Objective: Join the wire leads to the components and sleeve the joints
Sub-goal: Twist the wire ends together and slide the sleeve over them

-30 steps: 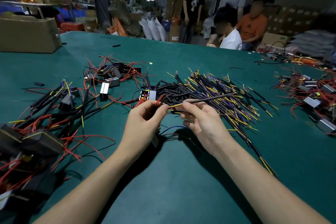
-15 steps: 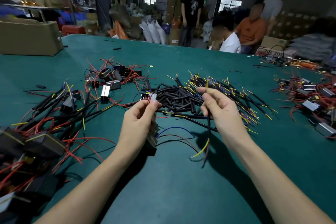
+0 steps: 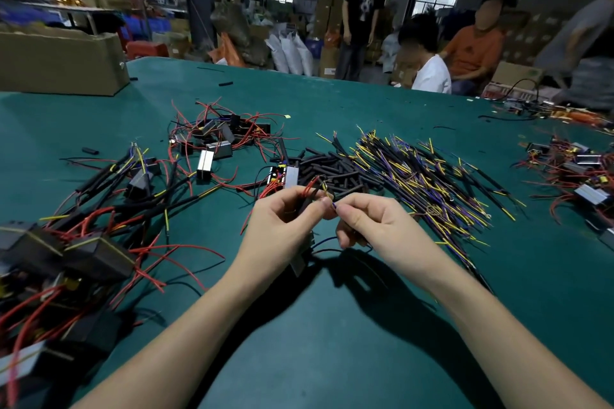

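Left hand (image 3: 282,226) grips a component (image 3: 300,259) with red leads. Right hand (image 3: 372,226) fingers (image 3: 345,211) pinch a blue-yellow wire lead (image 3: 333,206). Black sleeves (image 3: 332,169) lie at 12 o'clock on the desk (image 3: 332,359).

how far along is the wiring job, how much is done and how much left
Done, it seems: the tangle of black-sleeved leads on dark block components at left. In hand: the left hand grips a small component with red leads, and the right hand pinches a thin wire end against it. Left: the pile of loose yellow and purple leads, the heap of short black sleeve tubes, and unsleeved silver components with red wires.
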